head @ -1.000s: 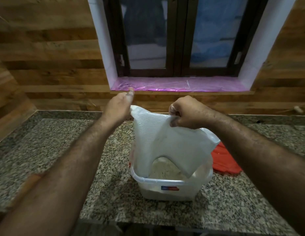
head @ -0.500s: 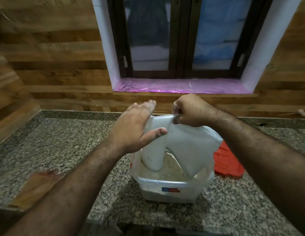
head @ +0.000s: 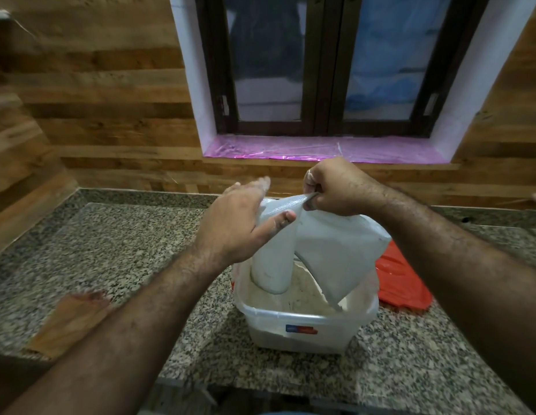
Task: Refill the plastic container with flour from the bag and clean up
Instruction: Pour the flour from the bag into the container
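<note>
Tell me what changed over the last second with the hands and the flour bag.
The left hand let go of the bag's top corner and moved to the bag's side, fingers now straight, thumb against the plastic. The flour bag narrowed and sagged on its left, its lower end now dipping into the flour. The right hand still pinches the bag's top. The plastic container and red cloth stayed put.

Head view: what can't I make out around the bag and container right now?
- Flour left inside the bag: its opaque white plastic hides it.
- Left hand: fingertips motion-blurred, so contact with the bag is unclear.
- Container label: too small to read.
- Red item: partly behind the bag and the right forearm.
</note>
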